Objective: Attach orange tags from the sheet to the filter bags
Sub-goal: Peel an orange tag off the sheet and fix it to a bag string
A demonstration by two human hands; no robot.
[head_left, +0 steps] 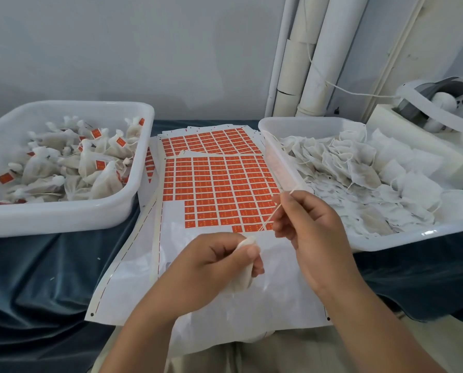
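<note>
Head view: left hand [214, 267] grips one filter bag [242, 281] just below the orange tags [214, 181] on the sheet [171, 227]. Right hand [311, 227] pinches the bag's string [272, 214], held taut over the sheet's right edge. Step judged: string readied. Next move calls for peeling one tag and folding it round the string end.

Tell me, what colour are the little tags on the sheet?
The tags are orange, on a white sheet; the head view shows them.

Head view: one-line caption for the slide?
Left hand grips a filter bag while the right hand holds its string taut over the orange tag sheet.
</note>
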